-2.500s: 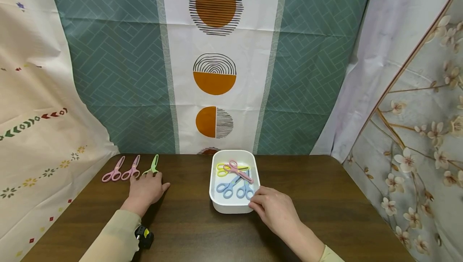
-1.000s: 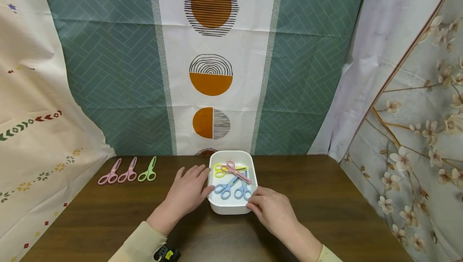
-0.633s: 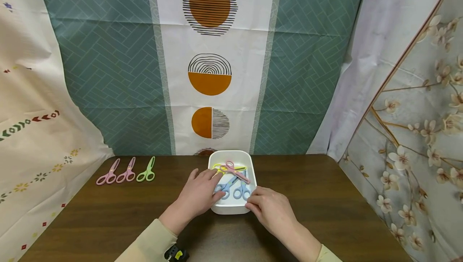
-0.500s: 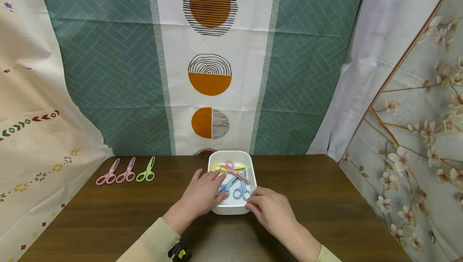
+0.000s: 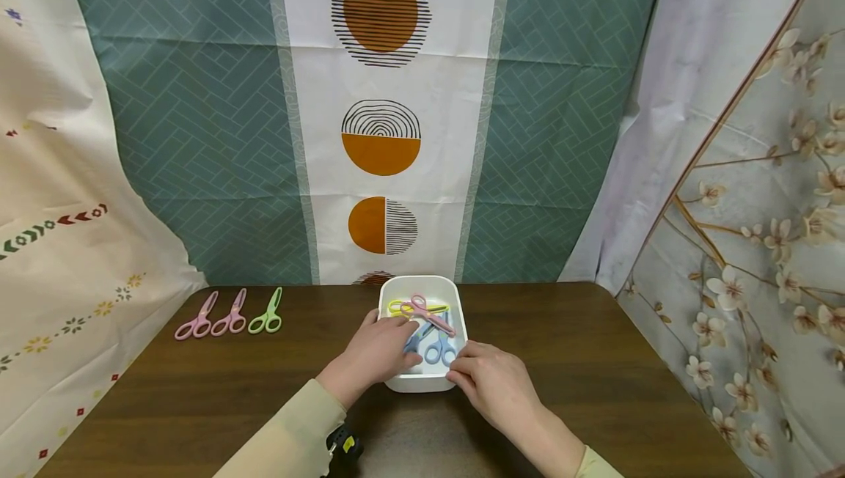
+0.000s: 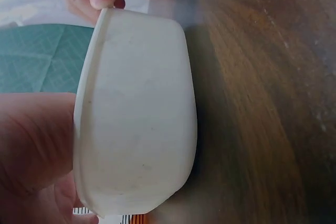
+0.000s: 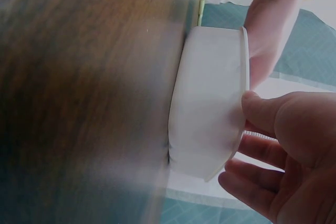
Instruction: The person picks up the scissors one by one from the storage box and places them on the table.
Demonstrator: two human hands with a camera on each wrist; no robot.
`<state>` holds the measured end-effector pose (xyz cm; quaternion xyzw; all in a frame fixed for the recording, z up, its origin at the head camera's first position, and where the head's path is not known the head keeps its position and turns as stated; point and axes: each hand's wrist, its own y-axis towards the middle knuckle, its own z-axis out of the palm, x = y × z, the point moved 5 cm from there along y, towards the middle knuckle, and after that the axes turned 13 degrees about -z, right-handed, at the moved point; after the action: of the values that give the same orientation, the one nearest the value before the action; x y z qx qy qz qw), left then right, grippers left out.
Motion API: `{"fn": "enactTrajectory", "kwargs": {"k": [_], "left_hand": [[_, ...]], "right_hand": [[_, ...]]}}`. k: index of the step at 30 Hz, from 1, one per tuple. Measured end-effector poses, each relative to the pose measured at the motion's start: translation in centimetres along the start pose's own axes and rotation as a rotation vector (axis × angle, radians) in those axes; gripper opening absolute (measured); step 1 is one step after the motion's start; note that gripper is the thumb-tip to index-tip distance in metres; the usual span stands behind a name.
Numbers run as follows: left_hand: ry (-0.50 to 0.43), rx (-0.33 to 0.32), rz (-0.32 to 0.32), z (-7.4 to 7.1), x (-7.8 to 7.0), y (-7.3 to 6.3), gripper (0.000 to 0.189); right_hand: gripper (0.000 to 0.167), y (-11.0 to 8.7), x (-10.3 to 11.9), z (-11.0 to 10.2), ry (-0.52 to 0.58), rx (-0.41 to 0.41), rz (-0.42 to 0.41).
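Observation:
A white plastic bin [image 5: 421, 384] stands on the table. In it lie pink scissors [image 5: 430, 315] across yellow scissors [image 5: 394, 307], and blue scissors [image 5: 439, 350] beside a second blue pair [image 5: 422, 333]. My left hand [image 5: 378, 352] reaches over the bin's left rim, above that second blue pair, covering part of its handles. Its fingertips are hidden, so whether they grip is unclear. My right hand [image 5: 496, 381] pinches the rim at the near right corner. Both wrist views show the bin's outer wall [image 6: 136, 103] between the hands.
At the table's far left, two pink scissors [image 5: 197, 324] [image 5: 231, 322] and green scissors [image 5: 267, 321] lie in a row, blades pointing away. The brown table [image 5: 561, 339] ends at hanging cloths [image 5: 383, 251] behind it.
My left hand has left the green scissors, moved right to the bin and gone over its rim, its fingers now lower among the blue scissors. The right hand stays on the rim.

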<state>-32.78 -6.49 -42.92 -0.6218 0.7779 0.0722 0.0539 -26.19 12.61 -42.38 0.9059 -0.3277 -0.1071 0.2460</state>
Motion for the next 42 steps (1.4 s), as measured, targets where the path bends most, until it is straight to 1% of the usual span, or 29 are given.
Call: {"fn": "enactTrajectory", "kwargs": {"k": [9,13,20,26,34,42], "left_hand": [[0.105,0.034,-0.012,0.9,-0.4,1.1,0.057],[0.126,0.044,-0.021,1.2,-0.5,1.5,0.055],[0.137,0.050,-0.029,1.2,-0.6,1.8,0.045],[0.148,0.052,-0.029,1.3,-0.8,1.9,0.041],[0.151,0.036,-0.032,1.5,-0.9,2.1,0.039],[0.142,0.014,-0.033,1.6,-0.9,2.1,0.040]], "right_hand": [[0.006,0.0,0.0,0.0,0.000,-0.002,0.000],[0.007,0.0,0.0,0.0,-0.004,-0.008,-0.002],[0.007,0.0,0.0,0.0,0.001,-0.016,-0.003],[0.007,0.0,0.0,0.0,-0.005,-0.015,-0.001],[0.006,0.0,-0.1,0.1,-0.005,-0.012,0.001],[0.006,0.0,0.0,0.0,-0.012,-0.025,-0.023]]}}
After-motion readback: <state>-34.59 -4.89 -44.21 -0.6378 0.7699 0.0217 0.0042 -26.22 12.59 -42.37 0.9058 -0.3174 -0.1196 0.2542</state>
